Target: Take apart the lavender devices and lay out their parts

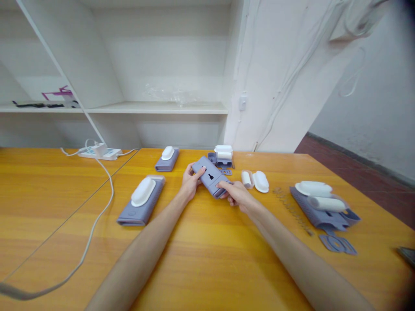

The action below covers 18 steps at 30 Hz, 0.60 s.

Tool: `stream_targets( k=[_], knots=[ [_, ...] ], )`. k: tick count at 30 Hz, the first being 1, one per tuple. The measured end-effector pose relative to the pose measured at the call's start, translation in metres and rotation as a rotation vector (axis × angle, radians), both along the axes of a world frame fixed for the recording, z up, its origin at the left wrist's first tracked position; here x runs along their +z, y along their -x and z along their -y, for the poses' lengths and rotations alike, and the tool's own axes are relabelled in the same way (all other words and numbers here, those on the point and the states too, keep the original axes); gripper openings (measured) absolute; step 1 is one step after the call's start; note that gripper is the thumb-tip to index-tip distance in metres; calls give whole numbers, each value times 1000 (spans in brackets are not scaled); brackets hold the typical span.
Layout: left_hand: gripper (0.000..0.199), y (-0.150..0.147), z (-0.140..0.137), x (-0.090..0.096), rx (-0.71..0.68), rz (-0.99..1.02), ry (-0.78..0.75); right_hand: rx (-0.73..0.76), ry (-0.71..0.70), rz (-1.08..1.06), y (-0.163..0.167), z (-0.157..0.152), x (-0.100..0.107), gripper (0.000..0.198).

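Above the middle of the table, both my hands hold a grey-purple plastic case (pixel 212 173) at a slant, its flat face with black keyhole-shaped slots turned up. My left hand (pixel 189 181) grips the upper left end, thumb lying on the face near a slot. At the lower right end, my right hand (pixel 238 193) has its thumb on top and its fingers curled beneath. Just right of that hand lie a white roll (pixel 247 179) in a clear sleeve and a white oval shell (pixel 260 181). Behind the case sit more grey-purple parts (pixel 223 163) with white pieces on them.
Two similar cases topped with white ovals stand at left, one nearer (pixel 141 209) and one farther (pixel 167 160). Rightward are a coil spring (pixel 293 211), an open case (pixel 316 216) carrying white parts, and a flat grey plate (pixel 337 244). A white cable (pixel 108 203) runs from a power strip (pixel 110 153).
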State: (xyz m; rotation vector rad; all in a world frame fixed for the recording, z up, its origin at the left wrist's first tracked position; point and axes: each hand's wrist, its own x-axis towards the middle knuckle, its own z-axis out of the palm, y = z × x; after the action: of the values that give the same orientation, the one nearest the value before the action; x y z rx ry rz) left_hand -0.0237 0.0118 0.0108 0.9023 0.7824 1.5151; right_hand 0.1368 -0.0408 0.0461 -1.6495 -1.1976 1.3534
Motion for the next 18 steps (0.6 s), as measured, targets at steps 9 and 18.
stream_targets(
  k=[9, 18],
  knots=[
    [43, 13, -12, -4, 163, 86, -16, -25, 75, -11, -7, 0, 5, 35],
    [41, 18, -16, -6, 169, 133, 3, 95, 41, -13, -16, 3, 5, 30]
  ],
)
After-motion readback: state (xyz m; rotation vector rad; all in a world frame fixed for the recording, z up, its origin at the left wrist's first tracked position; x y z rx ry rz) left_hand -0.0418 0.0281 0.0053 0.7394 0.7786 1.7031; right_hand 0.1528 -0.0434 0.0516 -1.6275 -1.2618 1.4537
